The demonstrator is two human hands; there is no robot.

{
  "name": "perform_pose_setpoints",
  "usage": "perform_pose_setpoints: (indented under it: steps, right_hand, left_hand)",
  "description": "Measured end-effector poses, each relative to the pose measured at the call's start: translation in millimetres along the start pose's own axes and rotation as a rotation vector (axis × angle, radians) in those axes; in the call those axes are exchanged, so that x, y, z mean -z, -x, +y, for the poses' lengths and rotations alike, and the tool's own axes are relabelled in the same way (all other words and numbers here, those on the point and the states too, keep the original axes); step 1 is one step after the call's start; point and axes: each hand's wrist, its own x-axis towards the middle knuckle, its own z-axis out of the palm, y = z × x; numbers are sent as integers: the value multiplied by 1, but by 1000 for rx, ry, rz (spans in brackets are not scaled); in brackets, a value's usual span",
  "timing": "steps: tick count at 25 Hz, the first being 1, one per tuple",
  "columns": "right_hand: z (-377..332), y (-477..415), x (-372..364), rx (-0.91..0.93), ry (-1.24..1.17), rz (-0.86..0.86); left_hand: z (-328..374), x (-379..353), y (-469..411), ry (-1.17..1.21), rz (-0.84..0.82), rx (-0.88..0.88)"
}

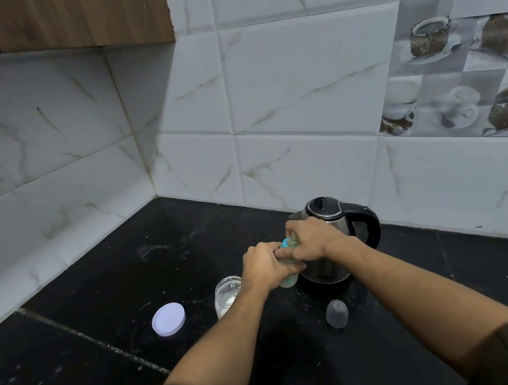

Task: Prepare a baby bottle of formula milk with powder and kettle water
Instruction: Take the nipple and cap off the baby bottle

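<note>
My two hands cover most of the baby bottle [289,280]. I can only see its round bottom end and a blue ring [285,245] near its top. The bottle is tipped over to one side, right in front of the kettle [326,210]. I cannot tell if it touches the black worktop [96,277].

My left grip [265,265] is wrapped round the bottle's body. My right grip [307,238] is curled round the top end, just past the blue ring. What is under it is hidden. I cannot tell what is inside the bottle.

My right hand also hides part of the kettle's front. The kettle is shiny, with a black lid and handle, and stands near the tiled wall [297,89].

My left wrist hides one side of a glass jar [227,292] with white powder in it. A white lid [168,319] lies flat to the left of the jar. A small clear cap [337,314] sits between my arms. A wooden cupboard [61,17] is cut off at the top.
</note>
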Motion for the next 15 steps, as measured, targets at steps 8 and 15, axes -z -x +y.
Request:
perform_pose_setpoints:
  steps: [8,15]
  right_hand:
    - [8,-1,6,130,-55,2]
    - [19,-3,8,317,-31,-96]
  left_hand:
    - [-6,-7,-5,180,-34,-34]
    - [-20,-4,-13,238,-79,-43]
